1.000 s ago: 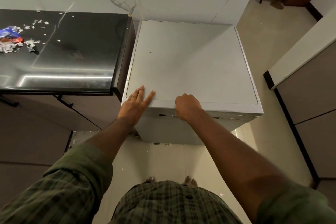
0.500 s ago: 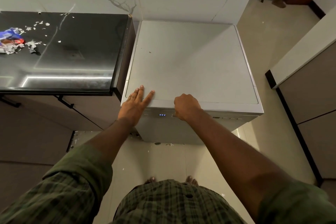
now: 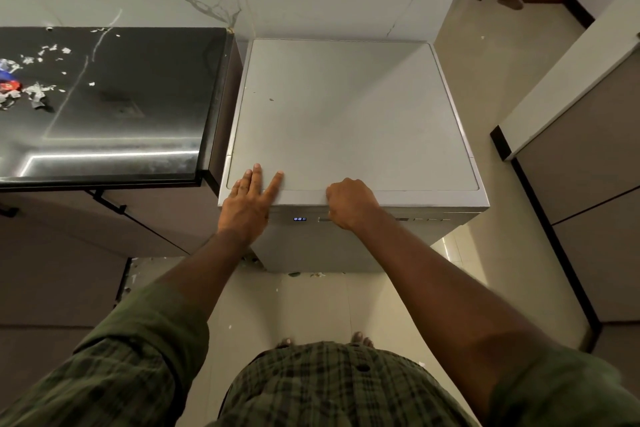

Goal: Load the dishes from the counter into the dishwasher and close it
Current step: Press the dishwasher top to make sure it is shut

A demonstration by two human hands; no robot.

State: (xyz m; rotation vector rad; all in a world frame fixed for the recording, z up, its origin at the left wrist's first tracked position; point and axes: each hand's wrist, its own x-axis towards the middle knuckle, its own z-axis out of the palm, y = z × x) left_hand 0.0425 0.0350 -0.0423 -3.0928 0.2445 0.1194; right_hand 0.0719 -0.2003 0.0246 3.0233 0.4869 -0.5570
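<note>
Standing over the dishwasher point(image 3: 349, 114), door shut, I judge loading finished. At nine o'clock, the counter point(image 3: 114, 104) shows only scraps. My left hand point(image 3: 247, 201) rests flat, fingers spread, on its lid; my right hand point(image 3: 349, 203), fingers curled, sits at the lit control strip point(image 3: 300, 219).

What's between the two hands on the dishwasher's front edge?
Head view: between the left hand and right hand, bare white dishwasher lid edge; just below it, a small lit blue display on the front panel.
</note>
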